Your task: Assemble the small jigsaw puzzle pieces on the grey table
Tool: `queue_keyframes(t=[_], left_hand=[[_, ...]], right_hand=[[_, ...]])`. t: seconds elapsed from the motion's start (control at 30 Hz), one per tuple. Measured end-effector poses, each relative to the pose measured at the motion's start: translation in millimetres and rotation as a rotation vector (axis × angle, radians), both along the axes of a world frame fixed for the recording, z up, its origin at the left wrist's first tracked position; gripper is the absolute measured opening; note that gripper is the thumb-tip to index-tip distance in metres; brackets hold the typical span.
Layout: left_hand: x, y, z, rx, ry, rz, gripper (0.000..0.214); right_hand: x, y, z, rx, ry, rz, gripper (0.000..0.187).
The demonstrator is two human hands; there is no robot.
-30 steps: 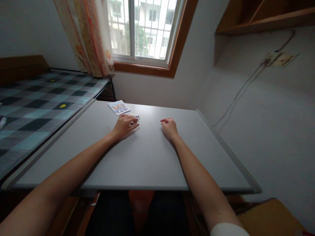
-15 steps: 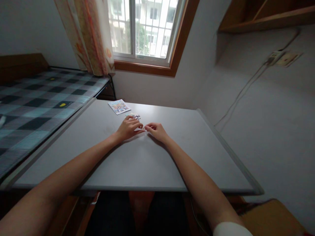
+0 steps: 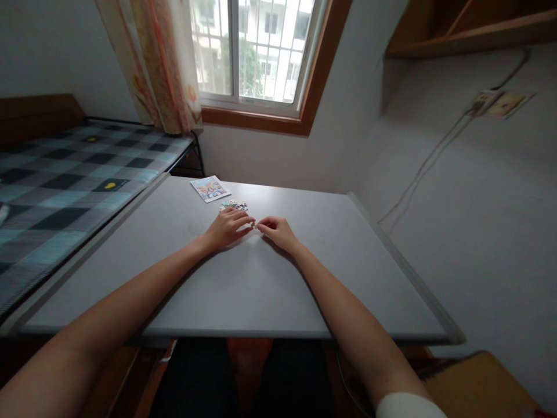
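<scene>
On the grey table [image 3: 261,290] my left hand [image 3: 226,227] and my right hand [image 3: 276,231] meet fingertip to fingertip. Between them sits a tiny puzzle piece [image 3: 253,224], pinched from both sides. Just beyond my left hand lies a small heap of loose puzzle pieces [image 3: 234,205]. Farther back, near the table's far left edge, a printed picture card [image 3: 210,188] lies flat. Both hands have their fingers curled together.
A bed with a checked blue and black cover [image 3: 73,186] runs along the table's left side. A window [image 3: 256,52] with a flowered curtain [image 3: 152,64] is behind. A white wall with a cable and a socket [image 3: 491,103] stands close on the right.
My right hand has slid left across the table from about a hand's width away until its fingertips met my left hand's. The left hand has stayed by the heap.
</scene>
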State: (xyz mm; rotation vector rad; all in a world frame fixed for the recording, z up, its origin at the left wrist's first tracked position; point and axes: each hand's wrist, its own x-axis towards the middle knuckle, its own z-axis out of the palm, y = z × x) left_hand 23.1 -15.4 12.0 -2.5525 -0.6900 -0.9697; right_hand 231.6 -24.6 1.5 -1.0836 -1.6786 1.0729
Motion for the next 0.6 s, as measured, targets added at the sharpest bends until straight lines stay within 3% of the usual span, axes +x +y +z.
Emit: queue_keyframes(t=[0.4,0.6], left_hand=[[-1.7,2.2,-2.5,-0.046,-0.007,0.052,0.017],[-2.7,4.8,-6.6,-0.039,-0.039,0.067,0.016]], right_hand=[[2.0,2.0,-2.7,0.001,0.044,0.000,0.029],[1.4,1.5,-1.0,0.051,0.026,-0.020,0.018]])
